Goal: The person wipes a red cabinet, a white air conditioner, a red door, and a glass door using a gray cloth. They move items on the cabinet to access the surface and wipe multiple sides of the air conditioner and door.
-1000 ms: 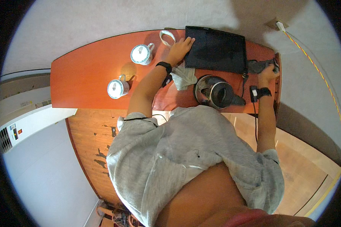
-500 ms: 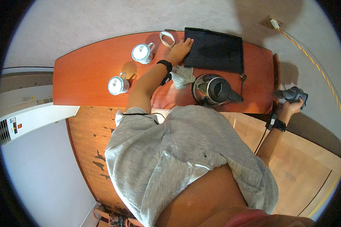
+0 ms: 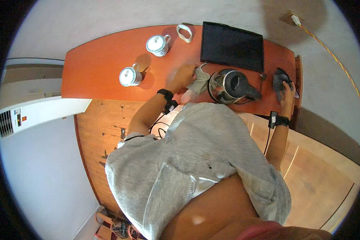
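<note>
My left hand [image 3: 184, 77], partly blurred, is over the table just left of the kettle. Its fingers are closed on a pale cloth [image 3: 200, 82], whose lower end is smeared by motion. A glass kettle [image 3: 230, 86] with a dark lid and handle stands beside that cloth. At the table's right end, my right hand [image 3: 287, 94] grips a dark grey cloth [image 3: 281, 79] against the tabletop. Behind the kettle lies a flat black tray [image 3: 233, 46], touched by neither hand.
Two lidded white mugs [image 3: 158, 45] stand on the left part of the reddish table [image 3: 96, 68]. A white ring-shaped band [image 3: 184, 33] lies near the wall. A twisted yellow-red cord [image 3: 324, 48] hangs from a wall socket [image 3: 295, 20]. Pale cabinet doors [image 3: 308, 176] are below.
My left hand has left the black tray and come down to the pale cloth, which has shifted shape. My right hand has brought the grey cloth from beyond the table's right edge onto the tabletop.
</note>
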Motion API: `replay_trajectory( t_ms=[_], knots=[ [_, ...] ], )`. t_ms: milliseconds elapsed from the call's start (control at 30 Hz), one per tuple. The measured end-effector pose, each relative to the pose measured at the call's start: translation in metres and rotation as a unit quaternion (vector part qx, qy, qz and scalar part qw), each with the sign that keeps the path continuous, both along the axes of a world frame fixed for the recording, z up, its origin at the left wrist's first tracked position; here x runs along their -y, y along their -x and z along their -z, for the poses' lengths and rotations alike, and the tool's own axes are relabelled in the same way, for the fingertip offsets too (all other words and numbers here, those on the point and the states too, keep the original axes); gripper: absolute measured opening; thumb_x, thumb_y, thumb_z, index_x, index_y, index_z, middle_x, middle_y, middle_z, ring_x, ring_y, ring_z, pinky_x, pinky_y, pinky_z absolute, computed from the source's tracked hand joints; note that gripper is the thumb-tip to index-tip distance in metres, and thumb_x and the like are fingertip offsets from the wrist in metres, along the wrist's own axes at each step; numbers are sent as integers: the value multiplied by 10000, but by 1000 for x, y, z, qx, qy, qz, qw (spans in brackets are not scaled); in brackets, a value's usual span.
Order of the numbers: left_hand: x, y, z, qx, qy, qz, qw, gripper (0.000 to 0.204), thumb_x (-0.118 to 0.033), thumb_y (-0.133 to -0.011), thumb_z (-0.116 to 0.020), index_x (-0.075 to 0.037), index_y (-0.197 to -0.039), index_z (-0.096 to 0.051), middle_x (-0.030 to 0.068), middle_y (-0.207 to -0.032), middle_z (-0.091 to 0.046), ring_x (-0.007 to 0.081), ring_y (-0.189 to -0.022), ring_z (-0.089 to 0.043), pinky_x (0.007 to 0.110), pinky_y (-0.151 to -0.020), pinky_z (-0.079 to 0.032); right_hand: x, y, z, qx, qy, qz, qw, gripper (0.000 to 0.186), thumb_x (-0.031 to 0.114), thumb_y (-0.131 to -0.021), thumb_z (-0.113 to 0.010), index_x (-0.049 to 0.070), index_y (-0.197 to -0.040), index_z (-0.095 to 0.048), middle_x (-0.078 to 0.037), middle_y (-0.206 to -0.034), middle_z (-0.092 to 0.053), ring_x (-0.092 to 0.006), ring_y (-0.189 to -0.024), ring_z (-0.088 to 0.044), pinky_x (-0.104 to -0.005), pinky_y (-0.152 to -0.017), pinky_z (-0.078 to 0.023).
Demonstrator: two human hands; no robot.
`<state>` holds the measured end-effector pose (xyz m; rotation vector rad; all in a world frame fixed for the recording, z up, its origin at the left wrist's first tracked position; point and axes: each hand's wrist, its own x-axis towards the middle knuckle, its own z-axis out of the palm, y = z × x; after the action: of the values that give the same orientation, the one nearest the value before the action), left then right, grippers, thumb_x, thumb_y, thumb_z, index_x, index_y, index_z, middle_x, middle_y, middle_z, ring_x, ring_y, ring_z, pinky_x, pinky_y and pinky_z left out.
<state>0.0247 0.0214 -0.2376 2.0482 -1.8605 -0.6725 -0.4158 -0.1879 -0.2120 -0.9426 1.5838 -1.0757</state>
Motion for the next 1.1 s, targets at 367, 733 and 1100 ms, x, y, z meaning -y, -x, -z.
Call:
replay_trajectory(
  t_ms=[367,733,1100],
  knots=[
    [-16,-62,-58,318,241,-214,891,836,-387,-704,-778,-158,-1418,-407,226,-1196,-497,376,-1021,-527,496,-870,-431,-33,16,4,66,9,-16,998,519,143,-903,-618,120,-1368,-389,-110,-1227,-542,-272,-1059,-572,-406,-883,-499],
    [28,-159,-36,85,36,-199,975,797,-363,-570,-835,-145,-1272,-527,223,-1166,-549,399,-1061,-579,459,-888,-504,-45,27,26,109,-31,51,992,506,137,-911,-579,105,-1373,-376,-125,-1207,-562,-289,-1005,-615,-394,-829,-525],
    [167,-54,-114,56,120,64,989,767,-286,-618,-810,-122,-1305,-509,206,-1158,-555,395,-1052,-581,438,-900,-496,-89,56,49,95,-71,139,983,385,167,-913,-591,94,-1264,-450,-98,-1044,-612,-220,-874,-622,-329,-728,-519]
  ],
)
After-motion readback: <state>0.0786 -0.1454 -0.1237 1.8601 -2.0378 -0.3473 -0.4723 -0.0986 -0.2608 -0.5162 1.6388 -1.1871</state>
